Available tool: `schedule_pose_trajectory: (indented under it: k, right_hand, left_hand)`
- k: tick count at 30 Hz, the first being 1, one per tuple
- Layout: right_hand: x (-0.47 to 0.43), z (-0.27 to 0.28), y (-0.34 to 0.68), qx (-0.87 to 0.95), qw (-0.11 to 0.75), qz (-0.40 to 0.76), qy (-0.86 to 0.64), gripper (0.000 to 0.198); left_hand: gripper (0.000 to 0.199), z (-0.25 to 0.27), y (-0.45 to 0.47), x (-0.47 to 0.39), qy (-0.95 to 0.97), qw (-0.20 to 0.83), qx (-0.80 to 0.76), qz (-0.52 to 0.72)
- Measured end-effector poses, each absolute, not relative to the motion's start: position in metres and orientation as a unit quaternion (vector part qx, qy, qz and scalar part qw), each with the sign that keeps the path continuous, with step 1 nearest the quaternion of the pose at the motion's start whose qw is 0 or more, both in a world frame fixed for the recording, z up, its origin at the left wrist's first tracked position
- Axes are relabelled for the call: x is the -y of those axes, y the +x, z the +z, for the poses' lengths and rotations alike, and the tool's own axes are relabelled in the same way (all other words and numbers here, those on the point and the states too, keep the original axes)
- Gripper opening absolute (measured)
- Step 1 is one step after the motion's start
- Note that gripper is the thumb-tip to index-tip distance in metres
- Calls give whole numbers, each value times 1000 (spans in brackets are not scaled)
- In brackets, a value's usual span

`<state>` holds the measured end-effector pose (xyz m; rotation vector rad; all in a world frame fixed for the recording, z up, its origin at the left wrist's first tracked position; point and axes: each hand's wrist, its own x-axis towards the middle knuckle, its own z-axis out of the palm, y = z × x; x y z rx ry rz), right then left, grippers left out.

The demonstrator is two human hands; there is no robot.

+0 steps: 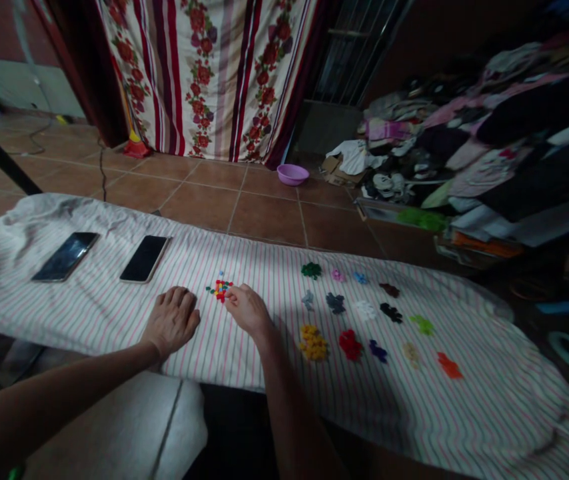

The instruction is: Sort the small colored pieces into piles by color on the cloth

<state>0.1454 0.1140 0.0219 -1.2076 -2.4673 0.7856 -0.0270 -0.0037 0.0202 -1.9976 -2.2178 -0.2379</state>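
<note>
1. Small coloured pieces (221,288) lie on the striped cloth (234,357), between the hands at their far side; no clear long axis shows.
2. The right hand (248,311) is nearer, fingers narrow at the pieces' right edge; I cannot tell if it grips one.
3. The left hand (171,321) rests flat, near and left.
</note>
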Motion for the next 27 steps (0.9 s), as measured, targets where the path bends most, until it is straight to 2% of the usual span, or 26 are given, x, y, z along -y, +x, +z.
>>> schedule_pose_trajectory:
  k: [6, 13, 20, 23, 27]
  right_hand:
    - [-106, 26, 146, 861, 127, 269, -413, 15]
    - [-107, 30, 151, 852, 155, 292, -406, 13]
    - [-107, 44, 167, 816, 164, 344, -434, 11]
    - [-113, 44, 184, 804, 198, 330, -453, 10]
    - [-134, 39, 221, 764, 287, 317, -483, 13]
  left_hand:
    - [26, 17, -28, 4, -673, 93, 729, -82]
    - [28, 7, -36, 6, -686, 128, 709, -103]
    - [30, 11, -37, 7, -680, 104, 723, -61]
    - [31, 8, -38, 7, -669, 109, 731, -73]
    - [28, 6, -41, 8, -685, 117, 718, -39]
